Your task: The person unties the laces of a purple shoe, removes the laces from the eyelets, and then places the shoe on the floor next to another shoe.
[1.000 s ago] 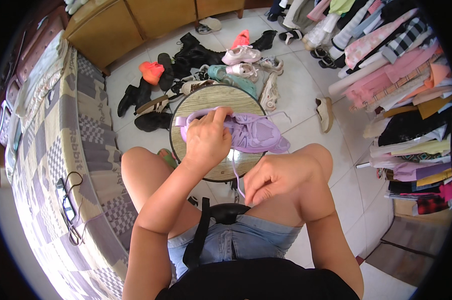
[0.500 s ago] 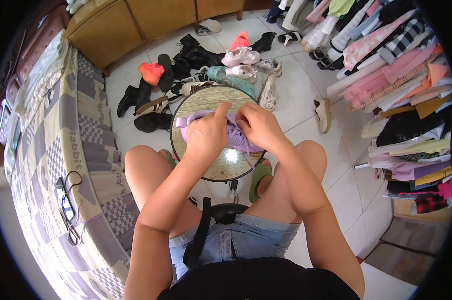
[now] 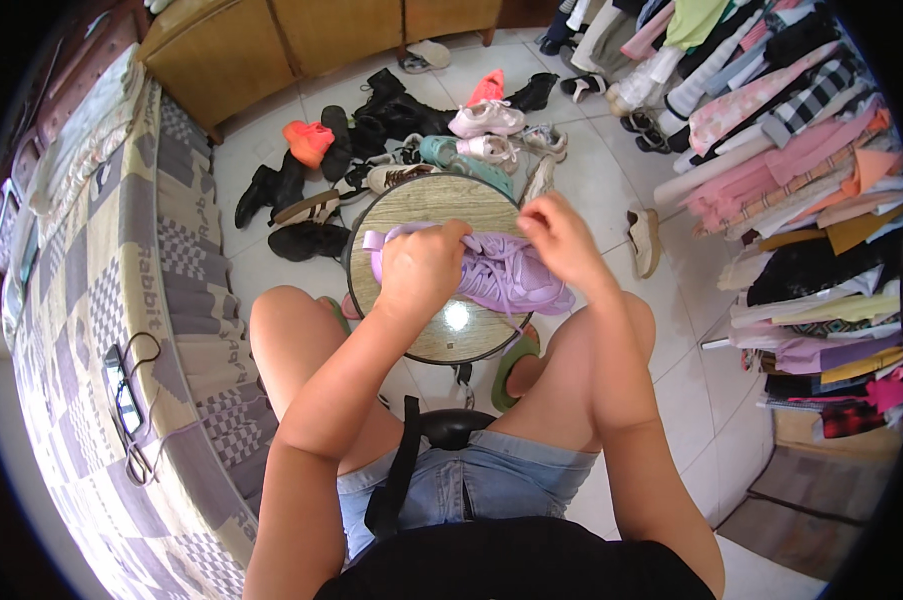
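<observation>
On a round wood-topped stool (image 3: 401, 205) between my knees lies a lavender lace-up sneaker (image 3: 506, 270), its heel loop at the left and its toe toward the right. My left hand (image 3: 423, 262) is closed over the collar and upper lacing, thumb up, covering that part of the shoe. Above the toe end, off the shoe, my right hand (image 3: 561, 235) is raised with curled fingers pinched together and slightly blurred. Whether a lace is between its fingertips cannot be made out. A loose lace end hangs at the sneaker's near side.
Several shoes and boots (image 3: 391, 110) are heaped on the tiled floor beyond the stool. A beige shoe (image 3: 644, 243) lies alone to the right, near stacked clothes (image 3: 821, 210). At the left, a bed (image 3: 121, 290) with a patterned cover holds a black corded device (image 3: 125, 395).
My right hand has moved away from the lacing, to the right, uncovering the laces and toe. My left hand stays on the sneaker, its thumb lowered slightly.
</observation>
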Demonstrator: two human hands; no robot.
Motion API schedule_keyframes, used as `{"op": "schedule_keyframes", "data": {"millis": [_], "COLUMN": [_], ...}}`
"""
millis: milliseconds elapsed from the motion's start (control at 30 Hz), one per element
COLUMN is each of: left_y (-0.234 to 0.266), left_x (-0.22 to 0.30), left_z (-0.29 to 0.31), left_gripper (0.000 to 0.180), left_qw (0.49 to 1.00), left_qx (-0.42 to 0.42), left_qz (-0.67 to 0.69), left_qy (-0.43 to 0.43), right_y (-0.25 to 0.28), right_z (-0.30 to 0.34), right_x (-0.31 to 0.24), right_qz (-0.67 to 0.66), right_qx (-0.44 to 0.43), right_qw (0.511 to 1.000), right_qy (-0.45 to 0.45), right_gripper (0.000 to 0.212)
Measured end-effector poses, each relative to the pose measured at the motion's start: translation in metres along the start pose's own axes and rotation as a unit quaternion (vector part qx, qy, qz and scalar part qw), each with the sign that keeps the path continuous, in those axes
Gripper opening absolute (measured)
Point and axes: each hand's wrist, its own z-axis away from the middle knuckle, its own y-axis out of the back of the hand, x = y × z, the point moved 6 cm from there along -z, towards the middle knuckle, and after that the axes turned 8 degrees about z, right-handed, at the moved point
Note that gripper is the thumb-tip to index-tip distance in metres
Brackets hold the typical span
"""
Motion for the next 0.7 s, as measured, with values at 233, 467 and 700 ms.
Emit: {"op": "schedule_keyframes", "data": {"millis": [233,467,700], "left_y": [0.006,0.009,0.010], "left_x": [0.002,0.005,0.006], "left_z": [0.003,0.004,0.006], "left_gripper": [0.013,0.013,0.014], "left_qw": [1.000,1.000,1.000], "left_qx": [0.002,0.006,-0.002], "left_qz": [0.010,0.025,0.008], "left_qy": [0.004,-0.001,0.009], "right_y": [-0.030,0.004,-0.048], "right_z": [0.002,-0.009,0.003], "right_x": [-0.021,0.015,-0.015], "right_qz": [0.026,0.027,-0.025], "right_qx": [-0.045,0.049,-0.080], "right_qw": [0.993,0.998,0.992], "right_qy": [0.103,0.004,0.097], "right_gripper": [0.018,0.022,0.024]}}
